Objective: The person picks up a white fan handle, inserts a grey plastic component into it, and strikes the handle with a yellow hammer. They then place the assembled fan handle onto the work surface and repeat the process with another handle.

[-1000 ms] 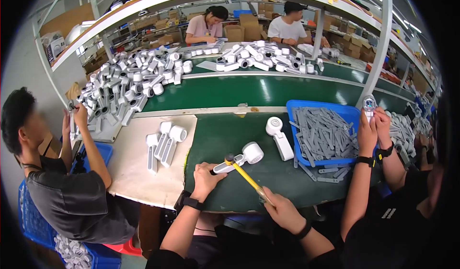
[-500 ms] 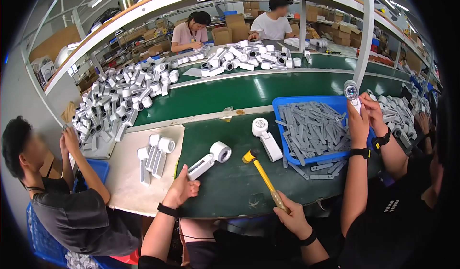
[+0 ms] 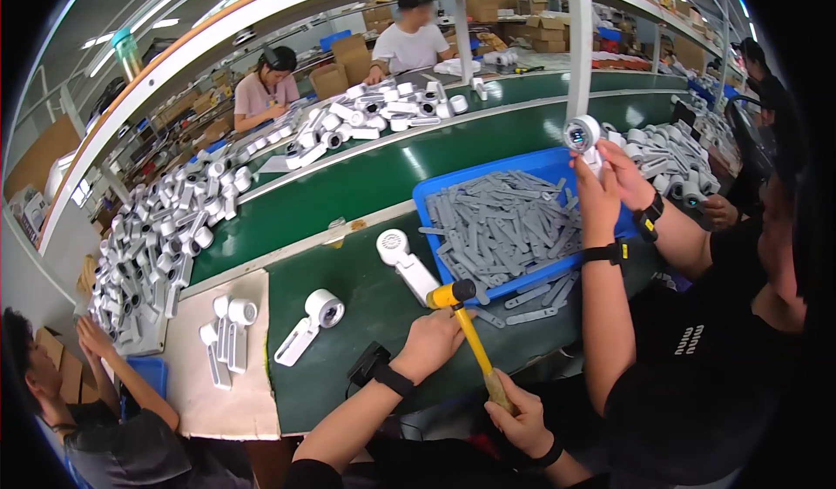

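Head view: lettering (image 3: 688,340) on black shirt (image 3: 666,393), lower right. Right hand (image 3: 521,417) clenches yellow hammer (image 3: 476,344), lower centre, partly blocking left hand (image 3: 428,348); can't tell left's grip.

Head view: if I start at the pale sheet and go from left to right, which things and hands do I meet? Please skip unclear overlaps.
Pale sheet with white devices, lone white device, left hand, right hand holding hammer, black-shirted co-worker's hands.
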{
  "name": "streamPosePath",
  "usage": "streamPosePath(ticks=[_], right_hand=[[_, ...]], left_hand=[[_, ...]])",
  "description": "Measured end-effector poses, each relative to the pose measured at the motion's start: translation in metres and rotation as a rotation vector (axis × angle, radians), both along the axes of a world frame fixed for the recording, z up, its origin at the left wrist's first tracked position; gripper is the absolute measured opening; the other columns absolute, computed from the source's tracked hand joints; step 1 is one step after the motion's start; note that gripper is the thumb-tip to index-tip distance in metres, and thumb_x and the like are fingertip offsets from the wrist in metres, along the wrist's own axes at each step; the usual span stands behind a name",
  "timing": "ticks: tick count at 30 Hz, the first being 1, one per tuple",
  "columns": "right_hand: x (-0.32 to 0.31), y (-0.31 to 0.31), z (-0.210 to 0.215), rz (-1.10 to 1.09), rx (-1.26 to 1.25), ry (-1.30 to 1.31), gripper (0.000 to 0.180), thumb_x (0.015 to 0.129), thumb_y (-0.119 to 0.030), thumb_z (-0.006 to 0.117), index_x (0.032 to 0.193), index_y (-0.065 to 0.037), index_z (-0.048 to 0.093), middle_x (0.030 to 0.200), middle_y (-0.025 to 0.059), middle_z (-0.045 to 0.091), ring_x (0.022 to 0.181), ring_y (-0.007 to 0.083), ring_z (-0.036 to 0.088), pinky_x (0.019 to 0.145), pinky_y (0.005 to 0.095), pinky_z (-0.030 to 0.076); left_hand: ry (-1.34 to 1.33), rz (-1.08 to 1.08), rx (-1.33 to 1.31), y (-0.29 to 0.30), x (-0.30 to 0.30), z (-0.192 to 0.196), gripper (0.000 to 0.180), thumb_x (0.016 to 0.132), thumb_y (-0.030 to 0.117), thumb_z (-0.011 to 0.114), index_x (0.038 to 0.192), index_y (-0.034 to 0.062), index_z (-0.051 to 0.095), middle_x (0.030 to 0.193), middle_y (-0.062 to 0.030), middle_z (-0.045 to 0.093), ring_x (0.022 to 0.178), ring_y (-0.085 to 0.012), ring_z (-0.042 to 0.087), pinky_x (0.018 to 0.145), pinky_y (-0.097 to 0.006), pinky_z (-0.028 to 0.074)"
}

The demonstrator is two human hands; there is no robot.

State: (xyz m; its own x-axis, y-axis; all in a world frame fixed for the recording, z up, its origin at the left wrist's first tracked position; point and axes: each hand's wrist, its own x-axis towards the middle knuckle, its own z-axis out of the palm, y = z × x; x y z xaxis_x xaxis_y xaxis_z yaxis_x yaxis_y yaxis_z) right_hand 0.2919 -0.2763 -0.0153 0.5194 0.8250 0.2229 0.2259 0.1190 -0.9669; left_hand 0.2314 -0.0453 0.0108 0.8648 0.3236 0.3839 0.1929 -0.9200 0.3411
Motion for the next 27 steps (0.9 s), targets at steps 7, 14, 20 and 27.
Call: streamPosePath(ticks=[7, 14, 20, 27], right_hand=[[0.017, -0.023, 0.000, -0.101, 0.128, -0.186, 0.056, 0.083, 0.003, 0.068, 0.136, 0.008, 0.051, 0.075, 0.0040, 0.060, 0.056, 0.0083, 0.056, 0.054, 0.0233, 0.044], [0.025, -0.025, -0.012, -0.119, 0.067, 0.089, 0.055, 0.085, 0.003, 0.067, 0.136, 0.008, 0.050, 0.083, 0.0086, 0.064, 0.067, 0.0112, 0.060, 0.063, 0.0234, 0.048], [0.032, -0.026, -0.012, -0.132, 0.109, 0.156, 0.055, 0.086, 0.004, 0.066, 0.138, 0.008, 0.048, 0.077, 0.0035, 0.060, 0.059, 0.0063, 0.055, 0.054, 0.0216, 0.044], [0.033, -0.028, -0.014, -0.168, 0.117, 0.179, 0.056, 0.086, 0.006, 0.065, 0.139, 0.007, 0.047, 0.078, 0.0031, 0.060, 0.059, 0.0061, 0.054, 0.053, 0.0215, 0.044]], left_hand=[[-0.226, 0.256, 0.027, 0.007, 0.049, 0.015, 0.011, 0.085, 0.017, 0.069, 0.089, 0.0090, 0.063, 0.082, -0.0091, 0.064, 0.074, -0.0308, 0.066, 0.061, -0.039, 0.053], [-0.020, 0.391, -0.039, 0.022, 0.065, 0.007, 0.039, 0.076, 0.039, 0.079, 0.088, 0.0055, 0.063, 0.084, -0.0111, 0.067, 0.076, -0.0313, 0.067, 0.064, -0.041, 0.054], [0.099, 0.455, -0.166, 0.029, 0.075, 0.013, 0.042, 0.076, 0.040, 0.080, 0.089, 0.0036, 0.065, 0.086, -0.0129, 0.068, 0.081, -0.0321, 0.068, 0.067, -0.040, 0.055], [-0.099, 0.191, -0.061, 0.023, 0.092, 0.012, 0.033, 0.080, 0.019, 0.073, 0.111, 0.0105, 0.064, 0.100, -0.0125, 0.064, 0.087, -0.0323, 0.066, 0.072, -0.041, 0.054]])
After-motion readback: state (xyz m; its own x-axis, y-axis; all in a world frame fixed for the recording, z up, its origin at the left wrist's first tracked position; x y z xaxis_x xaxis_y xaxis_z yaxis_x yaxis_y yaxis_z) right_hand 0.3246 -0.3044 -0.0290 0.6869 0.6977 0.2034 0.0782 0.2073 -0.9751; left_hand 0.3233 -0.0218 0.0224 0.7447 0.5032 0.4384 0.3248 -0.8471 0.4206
